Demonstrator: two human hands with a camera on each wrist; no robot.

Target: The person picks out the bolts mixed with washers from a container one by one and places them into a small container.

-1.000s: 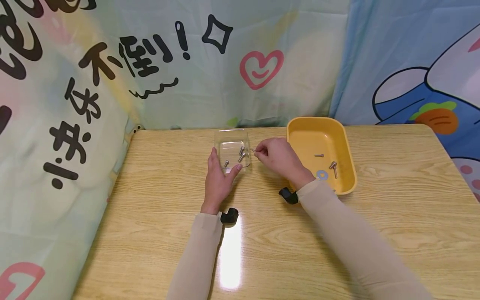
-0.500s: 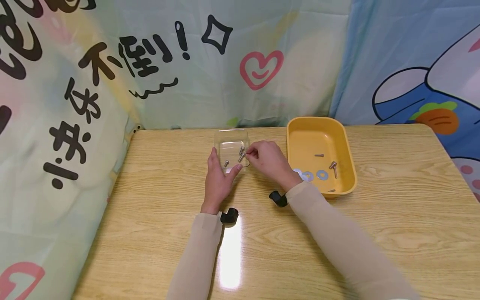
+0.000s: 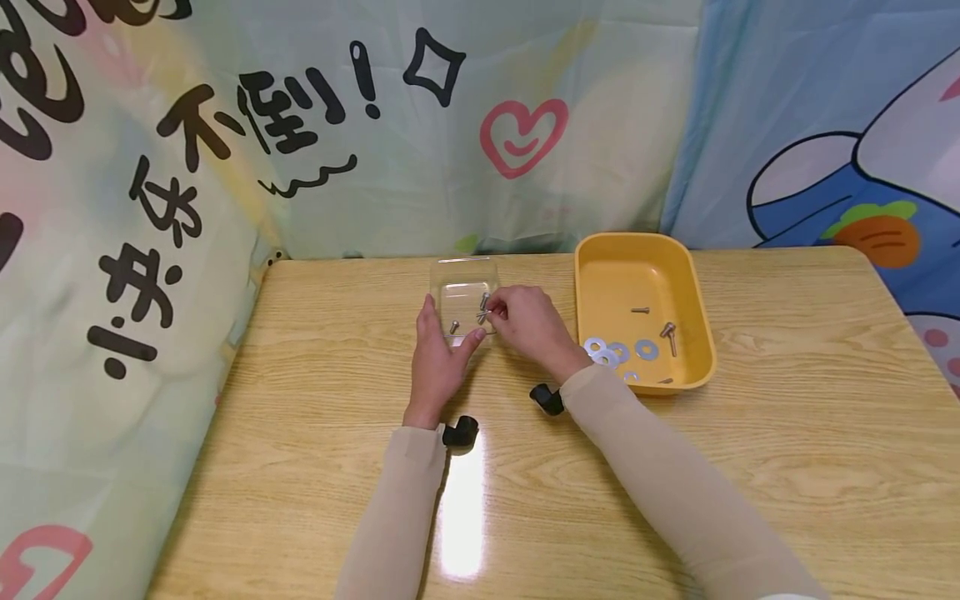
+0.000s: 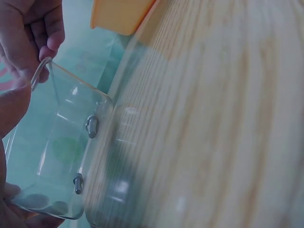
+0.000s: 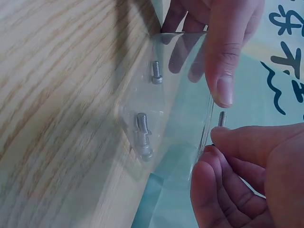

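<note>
- Works over a wood-grain table (image 3: pixel 810 400), before a printed cloth (image 3: pixel 615 108) with black lettering (image 3: pixel 192 148) and a pink heart (image 3: pixel 522 139).
- Grips a clear box (image 3: pixel 462 273) on the table with the left hand (image 3: pixel 440 362), fingers along the left wall, thumb well apart from them at the near side.
- Pinches a screw (image 5: pixel 222 118) between thumb and forefinger of the right hand (image 3: pixel 531 325), just above the rim at the right part of the clear box.
- Shows three more screws (image 5: pixel 156 72) inside: one apart, two overlapping in the right wrist view.
- Has a yellow tray (image 3: pixel 626 279) off to the right, with washers (image 3: pixel 647 349) toward the near side and a few loose screws (image 3: pixel 668 332).
- Wears beige sleeves (image 3: pixel 660 467) and black wrist devices (image 3: pixel 461 432).
</note>
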